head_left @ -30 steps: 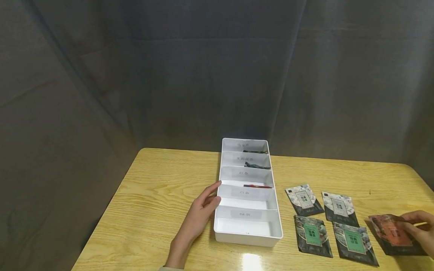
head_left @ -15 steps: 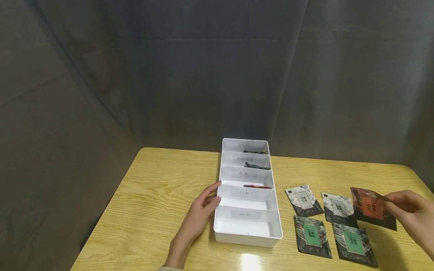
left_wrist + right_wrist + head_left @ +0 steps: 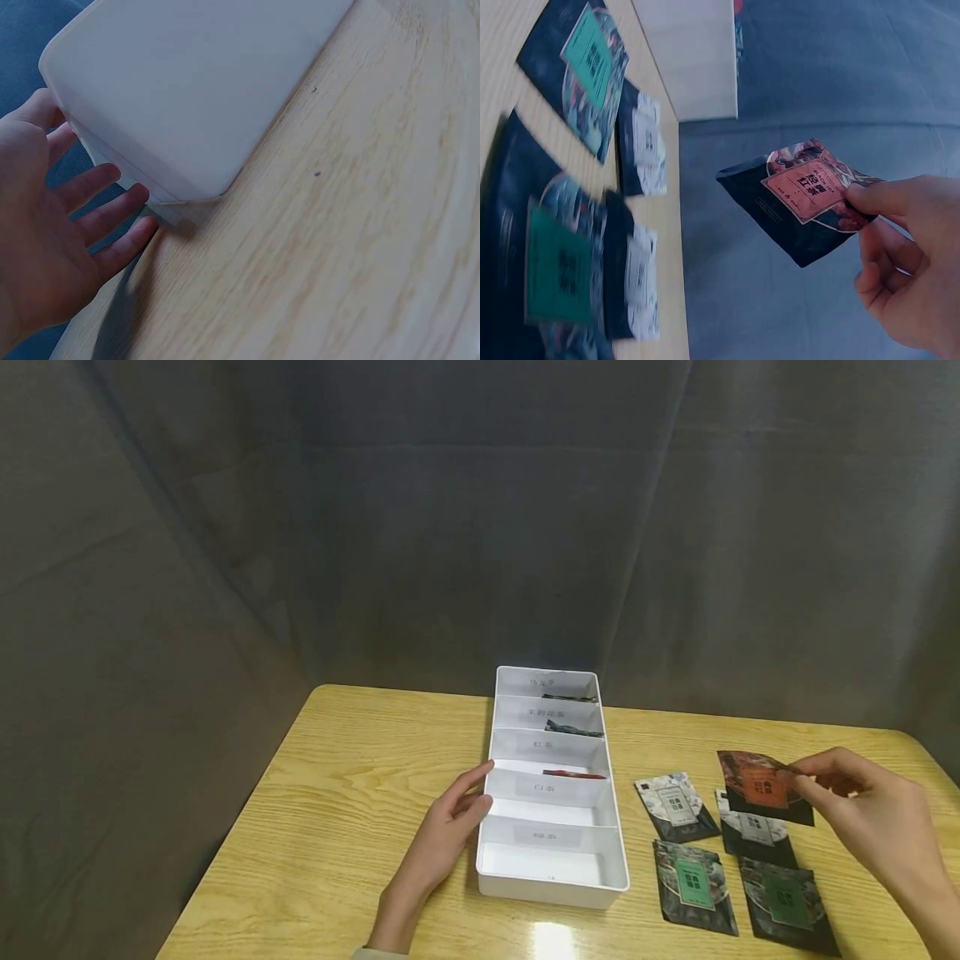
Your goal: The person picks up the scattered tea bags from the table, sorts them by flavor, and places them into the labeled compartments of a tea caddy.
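Between thumb and fingers my right hand (image 3: 870, 802) pinches a red-labelled black tea sachet (image 3: 761, 787) by its right edge, raised over the other sachets. In the right wrist view the red sachet (image 3: 802, 196) is tilted, its label facing the camera. My left hand (image 3: 438, 835) rests with its fingertips against the left side of a white divided box (image 3: 553, 893). The left wrist view has the left hand (image 3: 71, 210) with fingers spread along the box's wall (image 3: 187, 82). Inside the box, a red sachet (image 3: 573, 774) stands in the middle compartment.
Two white-labelled sachets (image 3: 675, 806) and two green-labelled sachets (image 3: 693, 887) lie right of the box. Dark sachets (image 3: 573, 728) sit in the two far compartments. A grey curtain (image 3: 450, 527) hangs behind the wooden table (image 3: 360, 760).
My right hand has lifted the red tea sachet off the table at the far right and carried it left and away from me. The left hand has stayed at the box.
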The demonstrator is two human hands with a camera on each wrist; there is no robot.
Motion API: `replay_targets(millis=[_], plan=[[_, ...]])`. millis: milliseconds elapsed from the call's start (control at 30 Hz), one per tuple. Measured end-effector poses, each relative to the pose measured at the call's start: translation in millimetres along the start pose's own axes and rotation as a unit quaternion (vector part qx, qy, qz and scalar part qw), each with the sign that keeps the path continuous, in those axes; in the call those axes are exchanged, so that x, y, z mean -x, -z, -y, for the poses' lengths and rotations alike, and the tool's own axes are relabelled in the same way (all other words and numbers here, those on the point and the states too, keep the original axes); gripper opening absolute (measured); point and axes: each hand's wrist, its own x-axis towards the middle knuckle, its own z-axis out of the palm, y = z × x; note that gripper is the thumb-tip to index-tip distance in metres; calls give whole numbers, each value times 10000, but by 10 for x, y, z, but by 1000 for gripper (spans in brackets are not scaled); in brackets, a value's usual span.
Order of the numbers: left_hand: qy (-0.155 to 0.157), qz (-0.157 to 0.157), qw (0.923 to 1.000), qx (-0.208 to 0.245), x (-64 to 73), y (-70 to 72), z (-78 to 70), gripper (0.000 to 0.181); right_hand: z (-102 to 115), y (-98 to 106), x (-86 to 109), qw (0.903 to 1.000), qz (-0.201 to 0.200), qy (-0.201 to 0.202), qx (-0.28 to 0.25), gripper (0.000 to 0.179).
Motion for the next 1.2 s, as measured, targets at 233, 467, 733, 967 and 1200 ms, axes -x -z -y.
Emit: replay_targets(millis=[233,467,733,967,1200], plan=[[16,-16,10000,-10,9,2,-13,44,230,-150,-59,9977,38,462,-489,8],[-13,-34,10000,-3,20,17,-18,46,487,-248,-129,9947,181,587,-820,6],[19,-35,10000,-5,32,21,-24,45,761,-384,-221,9861,18,1158,-1189,15],[17,-40,10000,32,28,19,-22,45,1008,-485,-291,9804,111,1398,-1385,16],[35,-46,10000,60,39,18,-28,45,1175,-623,-364,9682,67,1847,-1685,19]])
